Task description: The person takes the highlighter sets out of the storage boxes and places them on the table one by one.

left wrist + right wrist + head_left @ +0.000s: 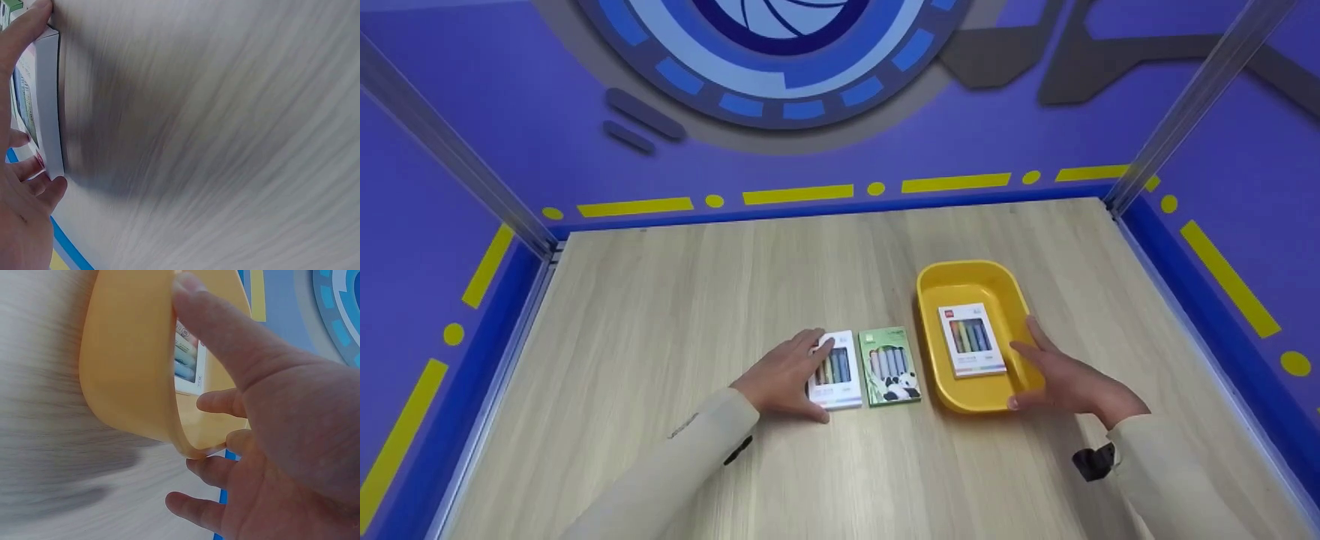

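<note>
In the head view my left hand [791, 376] spans a white crayon box [844, 373], thumb at its near end and fingers at its far end. The left wrist view shows the box's white side [48, 104] between thumb and fingers. A green crayon box with pandas [890, 367] lies just to its right. Farther right stands a yellow tray [971, 397] with another white crayon box [973, 340] lying inside. My right hand [1072, 381] is at the tray's right side. Its thumb touches the rim [172, 377], and its fingers are extended, one reaching inside.
Everything stands on a light wood-grain table [682, 300]. A purple-blue wall [810, 169] with yellow marks runs along the back, and side panels [1252, 247] with metal corner posts bound the left and right edges.
</note>
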`<state>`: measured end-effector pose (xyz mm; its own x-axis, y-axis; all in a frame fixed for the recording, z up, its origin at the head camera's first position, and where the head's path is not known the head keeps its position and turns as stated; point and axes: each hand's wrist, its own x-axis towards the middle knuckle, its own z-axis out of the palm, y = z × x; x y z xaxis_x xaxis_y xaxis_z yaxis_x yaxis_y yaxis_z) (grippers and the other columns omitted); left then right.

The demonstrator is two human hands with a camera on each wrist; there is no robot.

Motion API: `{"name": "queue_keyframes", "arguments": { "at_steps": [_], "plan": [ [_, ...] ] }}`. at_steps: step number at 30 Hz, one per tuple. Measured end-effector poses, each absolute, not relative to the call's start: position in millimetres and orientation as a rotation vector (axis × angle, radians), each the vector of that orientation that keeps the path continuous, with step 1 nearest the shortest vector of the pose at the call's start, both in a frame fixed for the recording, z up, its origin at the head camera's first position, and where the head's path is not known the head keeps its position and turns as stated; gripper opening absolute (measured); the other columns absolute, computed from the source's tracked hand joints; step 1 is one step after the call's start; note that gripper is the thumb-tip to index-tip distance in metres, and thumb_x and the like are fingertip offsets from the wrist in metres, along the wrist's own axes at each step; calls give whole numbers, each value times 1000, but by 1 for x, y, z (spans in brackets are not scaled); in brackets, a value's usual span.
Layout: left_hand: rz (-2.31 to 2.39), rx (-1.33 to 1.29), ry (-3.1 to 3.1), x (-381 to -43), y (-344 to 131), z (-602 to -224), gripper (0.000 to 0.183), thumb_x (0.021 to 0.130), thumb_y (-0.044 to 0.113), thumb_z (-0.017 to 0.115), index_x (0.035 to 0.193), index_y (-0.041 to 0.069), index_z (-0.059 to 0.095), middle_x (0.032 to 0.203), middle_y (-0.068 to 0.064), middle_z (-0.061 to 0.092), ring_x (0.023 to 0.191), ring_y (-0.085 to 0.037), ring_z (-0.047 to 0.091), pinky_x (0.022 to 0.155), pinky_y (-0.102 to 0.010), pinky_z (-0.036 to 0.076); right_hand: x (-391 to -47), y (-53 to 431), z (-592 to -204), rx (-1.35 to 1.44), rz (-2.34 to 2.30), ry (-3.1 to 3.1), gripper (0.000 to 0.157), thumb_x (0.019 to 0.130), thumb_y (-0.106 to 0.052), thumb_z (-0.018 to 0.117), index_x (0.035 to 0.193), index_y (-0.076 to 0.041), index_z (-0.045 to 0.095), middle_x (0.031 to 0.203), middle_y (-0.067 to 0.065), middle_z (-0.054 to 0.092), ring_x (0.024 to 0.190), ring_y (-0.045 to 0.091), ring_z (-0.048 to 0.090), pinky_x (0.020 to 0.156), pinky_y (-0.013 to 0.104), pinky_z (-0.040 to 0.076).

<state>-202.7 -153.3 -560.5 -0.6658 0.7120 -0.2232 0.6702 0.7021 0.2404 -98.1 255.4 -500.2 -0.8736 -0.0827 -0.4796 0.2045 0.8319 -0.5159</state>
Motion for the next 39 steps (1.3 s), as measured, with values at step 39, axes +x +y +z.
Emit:
{"name": "queue_keyframes", "arguments": {
  "at_steps": [39],
  "plan": [
    [183, 1024, 2608, -207, -143, -544, 110, 70, 71, 70, 155, 20, 21, 163, -3, 15, 151, -21, 15, 121, -41, 24, -97, 257, -502, 56, -776, 2526, 107, 73, -54, 76, 154, -7, 23, 160, 15, -22, 146, 48, 5, 115, 63, 16]
  ]
}}
